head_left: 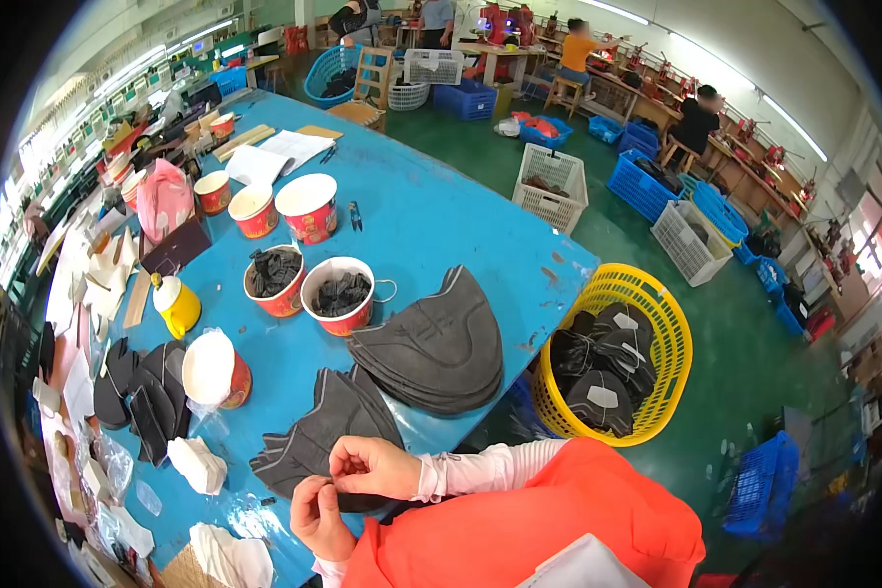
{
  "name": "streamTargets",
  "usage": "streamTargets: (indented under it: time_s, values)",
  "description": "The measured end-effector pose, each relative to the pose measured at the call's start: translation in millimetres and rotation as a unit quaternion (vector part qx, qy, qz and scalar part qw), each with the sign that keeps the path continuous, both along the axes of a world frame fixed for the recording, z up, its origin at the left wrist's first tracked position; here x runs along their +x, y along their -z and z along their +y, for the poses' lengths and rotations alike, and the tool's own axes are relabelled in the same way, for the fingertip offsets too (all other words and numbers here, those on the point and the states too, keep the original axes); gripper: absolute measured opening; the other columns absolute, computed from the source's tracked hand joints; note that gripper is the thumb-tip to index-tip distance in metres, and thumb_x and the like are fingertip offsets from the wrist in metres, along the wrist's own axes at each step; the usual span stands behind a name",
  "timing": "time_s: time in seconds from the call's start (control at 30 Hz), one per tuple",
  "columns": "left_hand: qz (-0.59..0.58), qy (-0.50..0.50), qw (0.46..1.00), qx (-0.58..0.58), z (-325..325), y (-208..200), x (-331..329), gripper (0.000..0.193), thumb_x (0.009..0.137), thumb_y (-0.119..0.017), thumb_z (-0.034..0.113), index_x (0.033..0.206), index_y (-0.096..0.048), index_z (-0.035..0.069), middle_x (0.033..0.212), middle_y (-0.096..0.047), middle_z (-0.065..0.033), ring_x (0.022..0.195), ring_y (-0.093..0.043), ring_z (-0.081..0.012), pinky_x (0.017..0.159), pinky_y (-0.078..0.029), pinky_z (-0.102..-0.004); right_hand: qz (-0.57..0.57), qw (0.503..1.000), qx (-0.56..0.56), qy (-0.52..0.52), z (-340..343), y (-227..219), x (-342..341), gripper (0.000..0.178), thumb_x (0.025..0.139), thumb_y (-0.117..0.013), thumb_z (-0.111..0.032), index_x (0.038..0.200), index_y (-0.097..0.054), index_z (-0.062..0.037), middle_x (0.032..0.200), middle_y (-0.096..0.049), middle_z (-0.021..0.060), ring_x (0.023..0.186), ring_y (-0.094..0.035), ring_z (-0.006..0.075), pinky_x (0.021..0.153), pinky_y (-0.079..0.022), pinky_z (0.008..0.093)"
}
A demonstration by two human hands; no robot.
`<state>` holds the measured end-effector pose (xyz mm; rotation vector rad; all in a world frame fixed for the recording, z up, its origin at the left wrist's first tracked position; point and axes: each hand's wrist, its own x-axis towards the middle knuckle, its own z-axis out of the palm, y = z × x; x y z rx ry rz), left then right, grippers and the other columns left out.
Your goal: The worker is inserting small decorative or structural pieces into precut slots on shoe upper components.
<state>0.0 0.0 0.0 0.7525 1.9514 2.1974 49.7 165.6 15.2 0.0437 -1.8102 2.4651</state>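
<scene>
My left hand [321,521] and my right hand [374,468] meet at the table's near edge, fingertips pinched close together. Whatever they pinch is too small to make out. Just beyond them, partly covered by my hands, lies a fanned stack of dark grey cut pieces [335,423] with notched edges. A second stack of curved dark grey pieces [431,343] sits to its right. Past these stand a paper tub [335,323] and another tub [286,302], both red and white and holding small black pieces.
The blue table [441,230] carries more tubs [309,220], a yellow bottle [178,312], white cloth [198,465] and black pieces [152,392]. On the floor at right stands a yellow basket [678,363] of black pieces. Crates [551,201] and seated people [575,59] are farther off.
</scene>
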Motion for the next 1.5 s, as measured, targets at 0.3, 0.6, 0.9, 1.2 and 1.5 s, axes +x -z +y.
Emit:
streamTargets:
  time_s: [0.3,0.6,0.9,1.2,1.5]
  values:
    - [-0.036,-0.007,0.998,0.043,3,2,-1,0.014,0.092,-0.064,-0.006,0.106,-0.065,-0.002,0.106,-0.067,-0.0091,0.095,-0.063,-0.0161,0.086,-0.05,-0.0276,-0.007,1.0,0.001,0.026,-4,6,-2,0.019,0.092,-0.071,-0.009,0.101,-0.055,-0.0061,0.09,-0.058,-0.0026,0.081,-0.054,0.0043,0.073,-0.045,0.0209]
    - [-0.005,-0.015,0.999,0.033,3,4,-4,0.012,0.096,-0.065,0.004,0.107,-0.064,0.0,0.099,-0.066,-0.0049,0.088,-0.059,-0.0112,0.078,-0.048,-0.024,0.036,0.997,0.046,0.054,-9,8,-3,0.018,0.092,-0.067,-0.005,0.104,-0.053,-0.0069,0.092,-0.058,-0.0012,0.084,-0.054,0.0058,0.075,-0.046,0.0223]
    - [-0.018,-0.011,0.998,0.058,3,-3,3,0.016,0.085,-0.067,-0.01,0.097,-0.067,-0.001,0.102,-0.064,-0.0075,0.092,-0.061,-0.0146,0.082,-0.049,-0.0259,0.015,0.995,0.087,0.053,-12,12,2,0.019,0.092,-0.068,-0.004,0.106,-0.056,-0.0048,0.096,-0.062,0.0013,0.09,-0.059,0.0075,0.079,-0.049,0.0238]
    - [-0.069,-0.018,0.993,0.091,16,2,28,0.011,0.089,-0.071,0.002,0.1,-0.071,0.002,0.104,-0.065,-0.0065,0.098,-0.062,-0.0155,0.084,-0.05,-0.0281,-0.001,0.998,-0.002,0.068,-9,14,23,0.022,0.089,-0.068,0.004,0.104,-0.054,-0.0039,0.098,-0.064,0.0083,0.088,-0.062,0.0137,0.079,-0.051,0.0274]
    - [-0.108,0.067,0.979,0.162,6,11,4,0.016,0.091,-0.072,0.008,0.106,-0.067,0.003,0.102,-0.063,-0.0028,0.098,-0.06,-0.0111,0.085,-0.049,-0.0261,0.113,0.973,0.106,-0.169,37,57,-39,0.023,0.092,-0.066,0.0,0.11,-0.054,-0.0068,0.096,-0.056,0.0073,0.086,-0.058,0.018,0.076,-0.049,0.0291]
